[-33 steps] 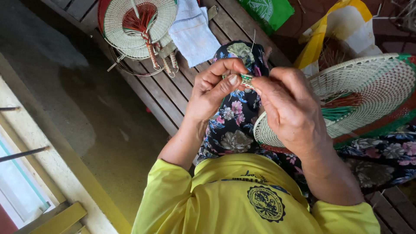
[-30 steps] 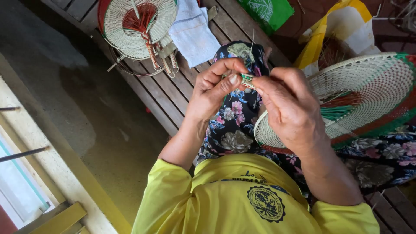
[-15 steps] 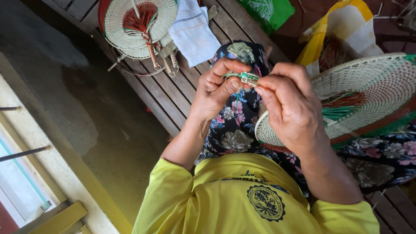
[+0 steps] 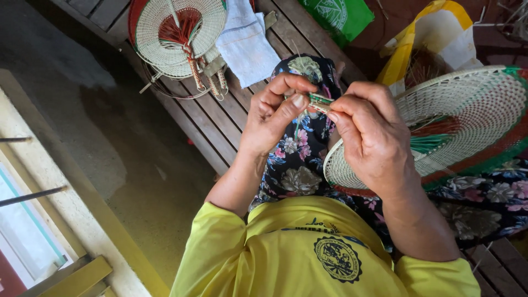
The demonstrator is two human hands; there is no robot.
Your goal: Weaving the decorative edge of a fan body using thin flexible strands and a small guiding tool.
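Green strip (image 4: 318, 102), thin and stiff, sits pinched between your two hands just above your lap; your left hand (image 4: 276, 113) closes thumb against forefinger on its near end, and your right hand (image 4: 369, 135) is curled shut round the other end, likely so the short piece stays taut while you work it. Right behind your right hand lies the woven fan (image 4: 467, 124), resting across your floral skirt (image 4: 300, 159), its rim edged red and green and green strands running from its middle; it seems to lie there so the strip stays close to the weave. Further off, on the slatted bench (image 4: 209, 118), a second fan (image 4: 179, 33) with a red centre lies flat, touching a pale cloth (image 4: 245, 44); a green bag (image 4: 338, 16) lies beyond, well apart from your hands.
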